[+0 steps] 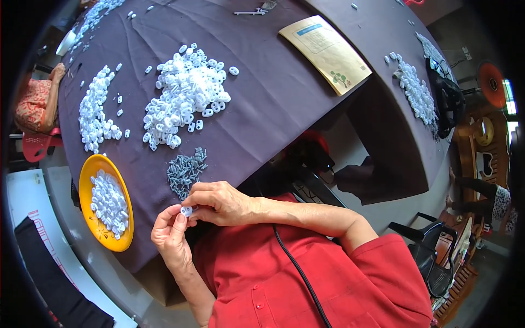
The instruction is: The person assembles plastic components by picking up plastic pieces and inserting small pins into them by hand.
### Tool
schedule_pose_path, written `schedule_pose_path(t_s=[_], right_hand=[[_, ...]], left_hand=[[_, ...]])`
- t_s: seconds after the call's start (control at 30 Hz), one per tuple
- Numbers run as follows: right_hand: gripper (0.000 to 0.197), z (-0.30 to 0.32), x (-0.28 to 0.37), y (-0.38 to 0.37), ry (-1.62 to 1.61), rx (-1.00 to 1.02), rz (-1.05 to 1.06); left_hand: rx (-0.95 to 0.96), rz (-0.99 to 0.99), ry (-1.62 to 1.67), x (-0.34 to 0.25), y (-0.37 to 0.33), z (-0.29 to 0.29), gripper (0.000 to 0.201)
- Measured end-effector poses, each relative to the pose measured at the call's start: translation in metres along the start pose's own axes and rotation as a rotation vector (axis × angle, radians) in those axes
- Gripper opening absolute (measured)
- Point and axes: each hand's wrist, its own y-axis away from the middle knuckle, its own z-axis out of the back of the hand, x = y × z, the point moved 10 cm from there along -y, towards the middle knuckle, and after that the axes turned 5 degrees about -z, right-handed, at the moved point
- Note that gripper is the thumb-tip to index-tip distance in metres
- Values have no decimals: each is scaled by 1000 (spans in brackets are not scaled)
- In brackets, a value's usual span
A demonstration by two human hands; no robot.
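Observation:
In front of my red shirt, my two hands meet at the table's near edge. My left hand (174, 236) pinches a small white oval plastic piece with two holes (186, 211) between thumb and forefinger. Bent over from the right, my right hand (220, 202) has its thumb and fingers closed at the piece's right edge; whatever they grip is hidden. Just beyond the hands lies a pile of small dark grey screws or pins (186, 170). Farther off is a large heap of similar white pieces (188, 90).
A yellow plate (127, 232) with white pieces sits at the left edge. More white pieces lie in a second heap (94, 112) and at the far right (416, 93). A tan booklet (325, 52) rests on the dark cloth (257, 109). Another person's hand (58, 72) shows at left.

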Motion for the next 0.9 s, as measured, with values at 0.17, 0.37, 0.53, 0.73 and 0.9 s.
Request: schedule_pose_path(t_s=[0.17, 0.37, 0.53, 0.73, 0.9], right_hand=[[20, -4, 2, -4, 17, 9, 19], [26, -1, 6, -5, -51, 40, -24], [32, 0, 9, -6, -5, 41, -39], [36, -13, 3, -6, 44, 94, -68], [34, -16, 1, -8, 1, 79, -141]], left_hand=[[0, -30, -35, -7, -2, 4, 16], [-34, -44, -46, -12, 2, -5, 17], [11, -42, 35, -11, 2, -10, 17], [16, -58, 27, -16, 5, -5, 16], [-20, -127, -42, -21, 5, -2, 15]])
